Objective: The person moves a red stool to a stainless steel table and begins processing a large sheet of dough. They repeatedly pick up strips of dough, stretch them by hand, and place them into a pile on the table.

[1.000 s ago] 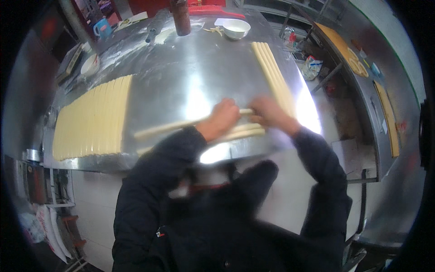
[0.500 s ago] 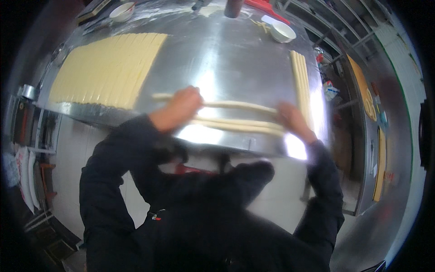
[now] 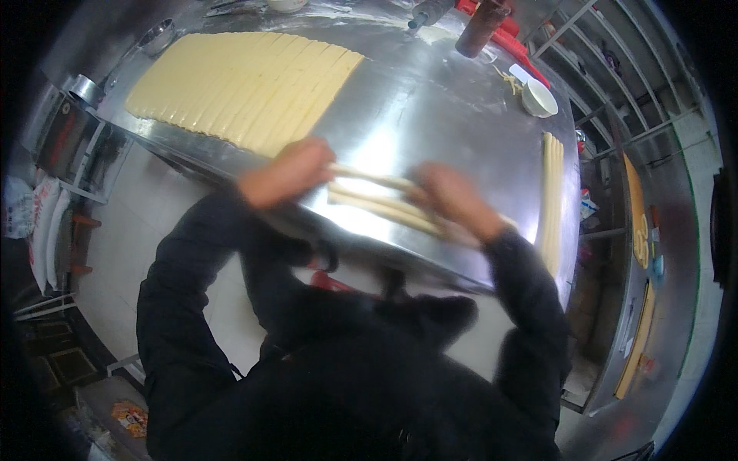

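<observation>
Pale dough strips point(image 3: 374, 201) lie stacked near the front edge of a steel table point(image 3: 438, 115). My left hand point(image 3: 286, 173) grips the left end of the top strip. My right hand point(image 3: 451, 198) is closed over the right end, blurred by motion. A wide sheet of dough cut into several strips point(image 3: 246, 84) lies at the table's back left. A row of finished long dough sticks point(image 3: 551, 192) lies along the right edge.
A white bowl point(image 3: 538, 98) and a dark brown bottle point(image 3: 480, 29) stand at the back right, with a red tray point(image 3: 511, 46) behind. A metal bowl point(image 3: 157, 34) sits at the far left. Metal shelving point(image 3: 615, 69) runs along the right.
The view has swung, so the table now sits higher and tilted. My hands have moved apart along the dough strip, left hand going left.
</observation>
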{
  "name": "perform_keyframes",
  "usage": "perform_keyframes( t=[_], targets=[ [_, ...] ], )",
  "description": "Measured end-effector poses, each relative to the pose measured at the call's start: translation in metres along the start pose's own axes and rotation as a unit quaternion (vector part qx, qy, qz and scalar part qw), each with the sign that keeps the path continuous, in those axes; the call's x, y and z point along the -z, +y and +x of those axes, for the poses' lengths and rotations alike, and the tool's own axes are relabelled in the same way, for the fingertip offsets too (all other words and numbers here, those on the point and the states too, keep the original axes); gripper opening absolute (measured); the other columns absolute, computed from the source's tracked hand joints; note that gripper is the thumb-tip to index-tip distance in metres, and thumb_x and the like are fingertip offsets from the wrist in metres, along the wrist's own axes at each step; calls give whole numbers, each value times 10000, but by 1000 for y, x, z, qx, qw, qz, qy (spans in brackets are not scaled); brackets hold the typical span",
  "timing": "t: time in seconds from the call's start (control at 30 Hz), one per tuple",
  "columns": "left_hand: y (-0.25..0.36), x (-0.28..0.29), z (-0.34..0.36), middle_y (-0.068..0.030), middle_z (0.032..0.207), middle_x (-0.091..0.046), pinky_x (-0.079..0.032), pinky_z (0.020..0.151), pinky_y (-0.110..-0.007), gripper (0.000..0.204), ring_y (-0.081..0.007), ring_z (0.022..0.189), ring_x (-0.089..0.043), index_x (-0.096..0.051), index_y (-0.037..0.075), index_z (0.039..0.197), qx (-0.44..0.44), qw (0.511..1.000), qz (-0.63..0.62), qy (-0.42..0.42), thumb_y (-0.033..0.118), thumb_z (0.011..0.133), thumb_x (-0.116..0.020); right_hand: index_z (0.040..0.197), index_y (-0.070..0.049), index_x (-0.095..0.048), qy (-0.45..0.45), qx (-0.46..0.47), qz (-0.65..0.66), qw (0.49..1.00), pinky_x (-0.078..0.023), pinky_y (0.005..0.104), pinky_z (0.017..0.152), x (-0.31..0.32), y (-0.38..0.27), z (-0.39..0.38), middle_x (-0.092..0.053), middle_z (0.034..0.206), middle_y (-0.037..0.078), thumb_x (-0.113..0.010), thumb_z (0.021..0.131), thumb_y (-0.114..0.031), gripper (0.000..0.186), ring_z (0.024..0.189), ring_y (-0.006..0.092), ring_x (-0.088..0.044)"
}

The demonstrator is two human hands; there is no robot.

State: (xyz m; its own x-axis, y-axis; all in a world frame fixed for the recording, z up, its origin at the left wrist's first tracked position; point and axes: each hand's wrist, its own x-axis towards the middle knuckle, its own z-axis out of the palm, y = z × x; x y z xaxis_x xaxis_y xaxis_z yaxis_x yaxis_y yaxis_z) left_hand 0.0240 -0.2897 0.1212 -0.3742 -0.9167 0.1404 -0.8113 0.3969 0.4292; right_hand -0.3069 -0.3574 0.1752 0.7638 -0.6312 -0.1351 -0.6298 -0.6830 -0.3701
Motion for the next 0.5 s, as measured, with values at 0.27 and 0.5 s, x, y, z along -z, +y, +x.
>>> perform_keyframes(
  t=[0.27,0.5],
  targets=[
    [1,0,-6,-164,967,-662,-516,842,-448,229,-369,947,-642,-736,33,1048,61,998,-12,-10,180,878,-781,981,-34,-687,70,104,-23,992,-554,449,867,-51,-50,80,-645,1022,126,-700,919,-238,214,1018,323,-645],
    [3,-2,5,-159,1025,-656,-513,857,-431,245,-347,979,-638,-725,7,1111,-7,996,-54,-65,192,951,-708,1133,-19,-716,13,79,52,995,-533,438,908,-30,-44,43,-661,1085,154,-657,976,-301,329,1050,317,-630]
  ],
)
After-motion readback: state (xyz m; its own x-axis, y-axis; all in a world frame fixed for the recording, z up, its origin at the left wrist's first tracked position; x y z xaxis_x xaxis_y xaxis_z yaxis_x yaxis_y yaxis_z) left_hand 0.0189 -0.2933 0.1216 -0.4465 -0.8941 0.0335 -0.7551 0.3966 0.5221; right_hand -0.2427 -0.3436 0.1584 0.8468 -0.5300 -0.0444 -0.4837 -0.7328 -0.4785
